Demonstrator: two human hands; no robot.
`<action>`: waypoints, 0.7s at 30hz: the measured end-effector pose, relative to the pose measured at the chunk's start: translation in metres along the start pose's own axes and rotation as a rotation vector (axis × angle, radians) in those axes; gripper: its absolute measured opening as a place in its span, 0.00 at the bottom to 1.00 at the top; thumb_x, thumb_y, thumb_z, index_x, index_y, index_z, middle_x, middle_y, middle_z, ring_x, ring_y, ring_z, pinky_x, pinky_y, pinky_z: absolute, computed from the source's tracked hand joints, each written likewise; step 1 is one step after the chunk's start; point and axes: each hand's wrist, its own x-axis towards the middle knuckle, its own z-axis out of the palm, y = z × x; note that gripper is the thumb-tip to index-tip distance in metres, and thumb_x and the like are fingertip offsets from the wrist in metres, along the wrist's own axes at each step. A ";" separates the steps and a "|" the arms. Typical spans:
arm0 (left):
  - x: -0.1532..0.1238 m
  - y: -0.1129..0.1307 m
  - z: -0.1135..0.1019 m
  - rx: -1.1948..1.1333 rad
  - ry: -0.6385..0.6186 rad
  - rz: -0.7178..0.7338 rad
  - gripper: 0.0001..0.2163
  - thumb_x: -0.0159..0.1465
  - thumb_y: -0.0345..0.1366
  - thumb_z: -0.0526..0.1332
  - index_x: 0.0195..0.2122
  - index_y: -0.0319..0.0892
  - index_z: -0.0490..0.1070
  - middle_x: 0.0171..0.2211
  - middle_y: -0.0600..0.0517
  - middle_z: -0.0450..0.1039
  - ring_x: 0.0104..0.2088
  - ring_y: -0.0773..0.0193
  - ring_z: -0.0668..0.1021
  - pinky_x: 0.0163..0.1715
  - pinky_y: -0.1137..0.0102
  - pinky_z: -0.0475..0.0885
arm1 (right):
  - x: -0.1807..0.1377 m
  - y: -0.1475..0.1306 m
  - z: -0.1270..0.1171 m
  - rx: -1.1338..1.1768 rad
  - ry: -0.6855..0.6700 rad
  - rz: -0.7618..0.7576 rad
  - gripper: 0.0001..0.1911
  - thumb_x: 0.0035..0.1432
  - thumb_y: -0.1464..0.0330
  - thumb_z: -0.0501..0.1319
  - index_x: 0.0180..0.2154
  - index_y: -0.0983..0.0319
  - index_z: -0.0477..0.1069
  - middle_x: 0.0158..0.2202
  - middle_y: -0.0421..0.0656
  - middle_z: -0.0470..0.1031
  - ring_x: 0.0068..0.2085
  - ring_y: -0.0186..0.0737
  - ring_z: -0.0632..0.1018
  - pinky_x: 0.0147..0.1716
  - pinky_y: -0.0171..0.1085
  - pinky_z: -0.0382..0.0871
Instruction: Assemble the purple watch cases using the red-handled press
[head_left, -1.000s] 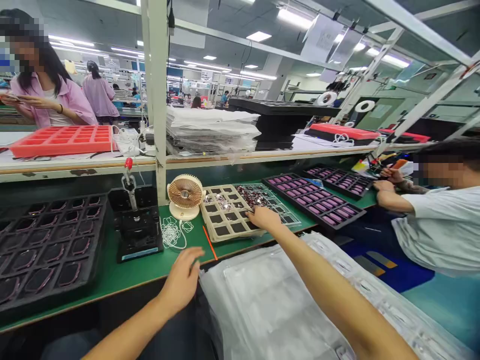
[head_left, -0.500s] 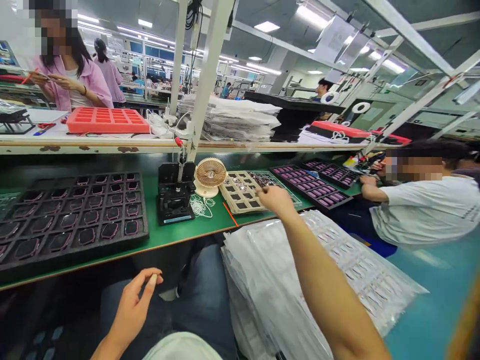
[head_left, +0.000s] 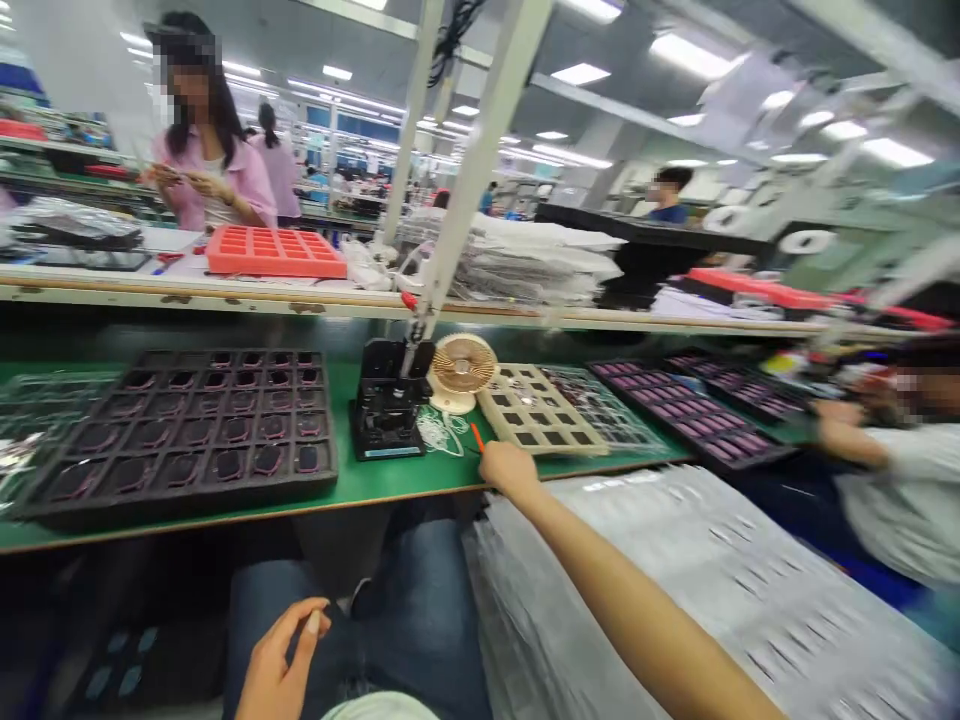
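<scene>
My right hand [head_left: 508,470] rests at the front edge of the green workbench [head_left: 390,490], its fingers at the lower end of a thin orange stick [head_left: 475,437]. Whether it grips the stick is unclear. A beige tray with square openings [head_left: 540,410] lies just beyond it, next to a clear plastic tray [head_left: 600,405]. My left hand [head_left: 281,660] hangs low over my jeans [head_left: 405,620], fingers curled and apart, with nothing visible in them. A black foam tray [head_left: 180,425] with several dark pockets lies left of the hands.
A small fan [head_left: 463,365], a black bench fixture [head_left: 388,400] and a white cable coil [head_left: 439,435] stand mid-bench. Plastic-wrapped sheets [head_left: 675,570] lie below my right arm. A co-worker's hands [head_left: 844,430] work at the right, beyond trays of purple items [head_left: 690,415].
My view has swung left and tilted. My right hand has moved from the beige tray to the bench edge by the orange stick. My left hand has dropped from the bench edge to my lap.
</scene>
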 end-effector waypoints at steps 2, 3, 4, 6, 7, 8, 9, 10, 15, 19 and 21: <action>0.002 0.010 0.002 0.012 -0.030 0.034 0.24 0.67 0.63 0.59 0.45 0.51 0.84 0.40 0.46 0.86 0.41 0.49 0.87 0.46 0.60 0.82 | 0.009 -0.009 -0.010 0.049 0.023 0.018 0.20 0.71 0.58 0.65 0.55 0.65 0.75 0.53 0.52 0.78 0.50 0.47 0.81 0.51 0.49 0.78; 0.004 0.018 0.004 0.021 -0.033 0.061 0.23 0.69 0.61 0.57 0.47 0.51 0.83 0.39 0.46 0.86 0.41 0.51 0.86 0.46 0.60 0.81 | 0.013 -0.013 -0.016 0.076 0.038 0.026 0.19 0.71 0.58 0.64 0.54 0.66 0.76 0.51 0.56 0.79 0.50 0.50 0.82 0.50 0.50 0.78; 0.007 0.026 0.006 0.035 -0.032 0.090 0.22 0.71 0.60 0.56 0.46 0.51 0.82 0.38 0.47 0.85 0.40 0.52 0.86 0.46 0.61 0.81 | 0.017 -0.016 -0.023 0.106 0.052 0.033 0.19 0.71 0.58 0.63 0.51 0.68 0.78 0.49 0.60 0.80 0.50 0.55 0.83 0.49 0.52 0.78; 0.011 0.043 0.009 0.064 -0.018 0.147 0.22 0.74 0.57 0.52 0.39 0.50 0.81 0.33 0.48 0.82 0.36 0.53 0.84 0.43 0.62 0.79 | 0.018 -0.021 -0.033 0.178 0.088 0.035 0.22 0.71 0.57 0.59 0.46 0.69 0.81 0.46 0.66 0.81 0.50 0.64 0.83 0.48 0.54 0.77; 0.013 0.051 0.011 0.074 -0.014 0.174 0.23 0.75 0.56 0.50 0.34 0.50 0.78 0.30 0.48 0.80 0.34 0.54 0.82 0.40 0.63 0.77 | 0.014 -0.023 -0.036 0.216 0.109 0.026 0.24 0.72 0.55 0.56 0.44 0.68 0.81 0.46 0.67 0.81 0.50 0.66 0.83 0.48 0.54 0.76; 0.014 0.058 0.012 0.080 -0.010 0.200 0.24 0.76 0.54 0.48 0.30 0.49 0.75 0.28 0.49 0.77 0.32 0.55 0.80 0.38 0.63 0.76 | 0.005 -0.026 -0.036 0.246 0.127 0.010 0.27 0.73 0.54 0.51 0.43 0.66 0.81 0.45 0.64 0.82 0.50 0.65 0.83 0.48 0.53 0.76; 0.016 0.065 0.012 0.085 -0.005 0.229 0.25 0.76 0.53 0.47 0.27 0.48 0.71 0.26 0.49 0.75 0.30 0.57 0.78 0.36 0.64 0.74 | -0.006 -0.030 -0.033 0.300 0.152 -0.018 0.30 0.74 0.52 0.47 0.43 0.63 0.81 0.43 0.60 0.83 0.49 0.62 0.84 0.47 0.50 0.76; 0.019 0.072 0.009 0.091 0.012 0.262 0.25 0.77 0.51 0.47 0.26 0.48 0.68 0.25 0.50 0.72 0.29 0.58 0.76 0.34 0.65 0.72 | -0.019 -0.034 -0.027 0.402 0.188 -0.057 0.33 0.75 0.50 0.43 0.42 0.61 0.81 0.41 0.56 0.84 0.47 0.58 0.84 0.46 0.47 0.76; 0.067 0.112 -0.043 0.359 0.306 0.357 0.23 0.77 0.49 0.46 0.24 0.48 0.56 0.23 0.54 0.61 0.26 0.62 0.67 0.30 0.67 0.65 | -0.074 -0.054 0.023 1.175 0.392 -0.254 0.41 0.67 0.35 0.44 0.39 0.58 0.81 0.40 0.49 0.84 0.44 0.53 0.84 0.45 0.42 0.78; 0.153 0.148 -0.127 0.619 0.563 0.243 0.24 0.76 0.51 0.47 0.23 0.48 0.57 0.21 0.55 0.62 0.26 0.62 0.68 0.33 0.66 0.66 | -0.069 -0.058 0.051 1.342 0.221 -0.159 0.41 0.60 0.30 0.50 0.36 0.58 0.81 0.28 0.48 0.81 0.30 0.50 0.81 0.31 0.43 0.78; 0.202 0.162 -0.168 0.698 0.587 0.165 0.23 0.76 0.48 0.51 0.24 0.46 0.63 0.22 0.54 0.67 0.28 0.61 0.72 0.37 0.65 0.70 | -0.059 -0.058 0.059 1.438 0.123 -0.193 0.40 0.58 0.30 0.54 0.39 0.58 0.82 0.28 0.48 0.82 0.28 0.51 0.82 0.31 0.46 0.81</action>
